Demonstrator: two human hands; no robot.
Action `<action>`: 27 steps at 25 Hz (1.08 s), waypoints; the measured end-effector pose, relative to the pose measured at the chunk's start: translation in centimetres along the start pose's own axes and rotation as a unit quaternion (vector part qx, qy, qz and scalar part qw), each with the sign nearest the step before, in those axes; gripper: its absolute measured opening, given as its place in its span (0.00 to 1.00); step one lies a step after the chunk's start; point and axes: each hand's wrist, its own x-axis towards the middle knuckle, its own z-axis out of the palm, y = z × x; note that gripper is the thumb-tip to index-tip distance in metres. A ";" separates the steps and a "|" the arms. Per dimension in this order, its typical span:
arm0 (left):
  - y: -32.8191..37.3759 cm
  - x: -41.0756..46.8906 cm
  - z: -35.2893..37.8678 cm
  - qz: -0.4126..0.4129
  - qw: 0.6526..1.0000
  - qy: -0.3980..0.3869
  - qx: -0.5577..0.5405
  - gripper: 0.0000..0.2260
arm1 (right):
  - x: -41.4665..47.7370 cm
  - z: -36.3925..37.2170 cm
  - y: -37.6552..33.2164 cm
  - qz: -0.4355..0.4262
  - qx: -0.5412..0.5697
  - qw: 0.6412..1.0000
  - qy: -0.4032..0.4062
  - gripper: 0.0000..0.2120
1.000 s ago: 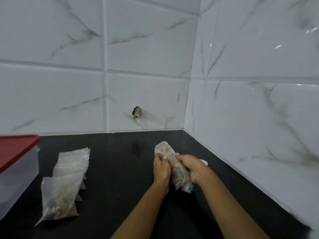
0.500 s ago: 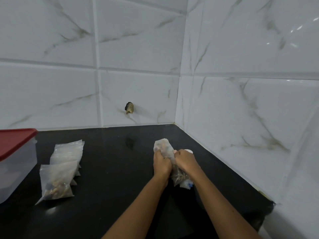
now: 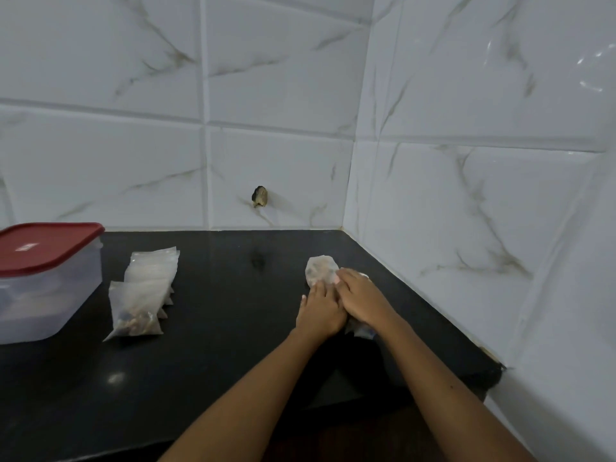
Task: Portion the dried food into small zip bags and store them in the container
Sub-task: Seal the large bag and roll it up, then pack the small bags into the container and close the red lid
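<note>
Pressing flat-fingered, left hand (image 3: 320,311) and right hand (image 3: 364,299) pin the clear plastic dried-food bag (image 3: 319,269), gripping nothing, well right of the red-lidded translucent plastic container (image 3: 50,295). One filled small zip bag (image 3: 137,315) lies beside that container, unstored, so I'd say most portioning remains.

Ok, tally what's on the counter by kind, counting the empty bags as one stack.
Red-lidded container: 1
Filled small zip bag: 1
Stack of empty zip bags: 1
Larger bag of dried food: 1
Total: 4

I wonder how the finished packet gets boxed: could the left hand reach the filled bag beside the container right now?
Probably yes. Only bare counter lies between the left hand and the filled bag, though that hand presses on the big food bag.
</note>
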 end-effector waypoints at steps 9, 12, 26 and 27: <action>-1.6 -0.9 -1.9 -0.001 0.998 -0.005 0.065 0.25 | -1.4 -0.7 -0.3 -0.012 0.011 0.998 -0.054 0.19; -4.4 0.4 -5.1 0.021 0.973 0.088 0.211 0.27 | 1.2 0.3 -2.3 -0.070 -0.059 0.996 0.001 0.20; -12.8 -4.5 -27.0 -0.132 0.949 0.095 0.271 0.27 | 7.1 3.8 -21.5 -0.124 0.009 0.988 -0.087 0.22; -13.7 -5.5 -28.7 -0.152 0.949 0.102 0.258 0.26 | 7.0 4.0 -23.2 -0.126 0.035 0.986 -0.103 0.22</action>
